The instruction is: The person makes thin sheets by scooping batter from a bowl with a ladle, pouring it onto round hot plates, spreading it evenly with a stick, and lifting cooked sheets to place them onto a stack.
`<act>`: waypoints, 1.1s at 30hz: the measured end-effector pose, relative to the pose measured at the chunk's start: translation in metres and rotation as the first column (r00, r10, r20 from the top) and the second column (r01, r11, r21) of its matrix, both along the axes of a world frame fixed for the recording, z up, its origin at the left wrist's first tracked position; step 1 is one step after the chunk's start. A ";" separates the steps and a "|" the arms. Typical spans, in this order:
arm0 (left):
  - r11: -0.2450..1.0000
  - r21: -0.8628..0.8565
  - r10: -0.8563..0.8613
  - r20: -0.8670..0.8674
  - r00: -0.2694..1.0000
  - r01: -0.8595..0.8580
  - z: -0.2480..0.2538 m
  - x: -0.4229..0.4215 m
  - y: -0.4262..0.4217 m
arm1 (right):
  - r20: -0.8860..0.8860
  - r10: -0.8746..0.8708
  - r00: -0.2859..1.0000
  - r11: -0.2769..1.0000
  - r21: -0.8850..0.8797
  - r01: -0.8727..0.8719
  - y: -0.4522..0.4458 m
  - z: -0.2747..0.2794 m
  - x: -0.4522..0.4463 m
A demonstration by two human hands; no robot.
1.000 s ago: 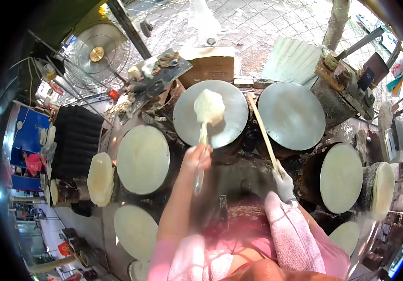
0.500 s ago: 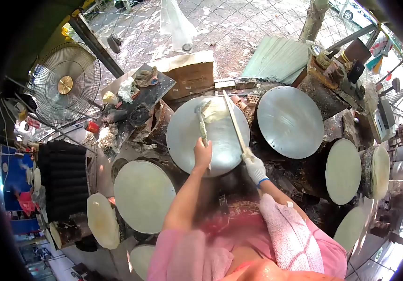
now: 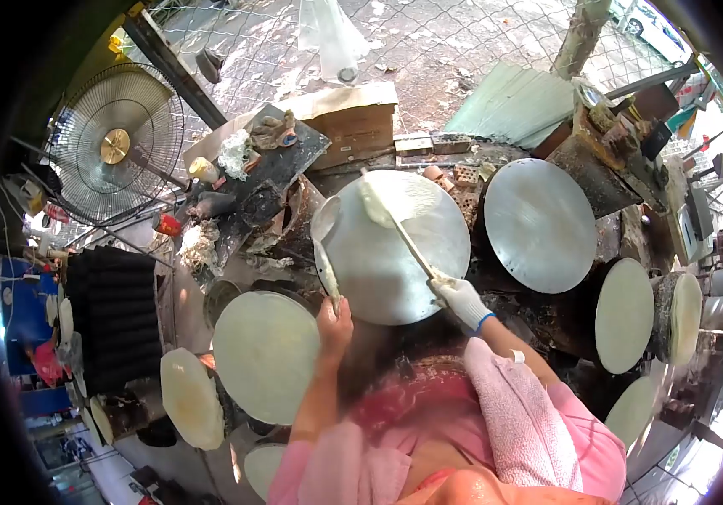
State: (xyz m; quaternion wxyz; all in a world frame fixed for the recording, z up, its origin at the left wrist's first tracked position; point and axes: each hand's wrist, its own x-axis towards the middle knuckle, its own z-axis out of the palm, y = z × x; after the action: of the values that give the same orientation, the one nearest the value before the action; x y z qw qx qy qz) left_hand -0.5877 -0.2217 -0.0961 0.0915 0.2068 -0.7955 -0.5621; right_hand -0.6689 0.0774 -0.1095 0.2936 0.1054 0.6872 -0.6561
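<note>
My left hand (image 3: 335, 326), bare, is wrapped round the handle of a ladle (image 3: 325, 220), whose bowl is at the left rim of a round metal griddle (image 3: 378, 286). My right hand (image 3: 457, 300), in a white glove, grips a long wooden stick (image 3: 409, 242). The stick's far end lies over pale batter (image 3: 416, 195) spread across the upper part of that griddle. Just left of my left hand is another griddle covered by a pale round sheet (image 3: 264, 358). A bare grey griddle (image 3: 540, 225) stands to the right.
More pale round sheets lie at the left (image 3: 190, 399) and right (image 3: 624, 316). A fan (image 3: 115, 146) stands at the upper left, beside a cluttered board (image 3: 252, 194). A cardboard box (image 3: 353, 126) and wire fence are beyond the griddles. Black ridged material (image 3: 115, 320) is at the left.
The ladle has gone from above the griddle to its left rim. The stick has come over the griddle from the right, and batter now lies spread on the metal. The camera view has shifted.
</note>
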 end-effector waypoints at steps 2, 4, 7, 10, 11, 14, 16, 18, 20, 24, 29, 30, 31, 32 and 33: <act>0.997 0.000 0.076 0.077 0.994 -0.077 0.015 0.021 -0.001 | -0.226 0.183 0.957 0.939 0.329 -0.101 0.035 0.018 -0.011; 0.986 -0.063 0.160 0.047 0.986 -0.157 0.029 0.038 -0.001 | -0.454 0.066 0.888 0.936 0.336 0.103 0.058 0.024 -0.027; 0.977 -0.023 0.215 0.092 0.972 -0.214 0.043 0.057 0.005 | -0.052 0.139 0.989 0.972 0.200 -0.126 0.068 0.001 -0.051; 0.950 0.114 0.272 0.146 0.951 -0.289 0.056 0.068 0.022 | 0.072 0.262 0.962 0.962 0.063 -0.267 0.034 0.013 -0.055; 0.929 0.175 0.300 0.165 0.940 -0.327 0.064 0.070 0.029 | 0.147 0.342 0.928 0.924 0.126 -0.361 0.035 0.031 -0.061; 0.878 0.256 0.390 0.106 0.915 -0.404 0.088 0.071 0.051 | -0.450 0.316 0.835 0.947 0.207 -0.247 0.076 -0.015 -0.087; 0.861 0.290 0.431 0.019 0.902 -0.418 0.097 0.070 0.062 | -0.185 0.216 0.959 0.961 0.215 -0.175 0.094 0.020 -0.116; 0.840 0.302 0.453 0.070 0.889 -0.451 0.092 0.071 0.065 | -0.001 0.381 0.924 0.904 0.210 -0.373 0.094 0.013 -0.132; 0.810 0.303 0.483 0.140 0.864 -0.502 0.069 0.074 0.063 | 0.063 0.459 0.886 0.877 0.127 -0.463 0.061 0.030 -0.121; 0.774 0.298 0.498 0.259 0.828 -0.559 0.070 0.078 0.077 | 0.022 0.493 0.870 0.867 0.064 -0.494 0.064 0.025 -0.123; 0.759 0.221 0.551 0.281 0.785 -0.612 0.068 0.087 0.093 | -0.012 0.535 0.845 0.821 0.244 -0.516 0.086 0.035 -0.190; 0.738 0.248 0.559 0.295 0.775 -0.628 0.075 0.083 0.099 | 0.076 0.595 0.800 0.773 0.220 -0.595 0.081 0.030 -0.194; 0.716 0.274 0.566 0.309 0.764 -0.642 0.080 0.079 0.103 | 0.140 0.622 0.770 0.766 0.092 -0.636 0.071 0.032 -0.186; 0.702 0.289 0.572 0.316 0.757 -0.651 0.082 0.079 0.106 | 0.133 0.637 0.759 0.758 0.076 -0.648 0.064 0.037 -0.178; 0.688 0.306 0.575 0.323 0.752 -0.658 0.083 0.079 0.109 | 0.146 0.657 0.740 0.742 0.053 -0.669 0.067 0.028 -0.174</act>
State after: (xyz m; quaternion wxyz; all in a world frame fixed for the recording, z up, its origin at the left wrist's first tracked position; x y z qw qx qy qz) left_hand -0.5087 -0.1124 -0.0128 0.1506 0.5328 -0.5507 -0.6247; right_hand -0.8426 0.1443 -0.0813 0.5421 -0.0926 0.6935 -0.4653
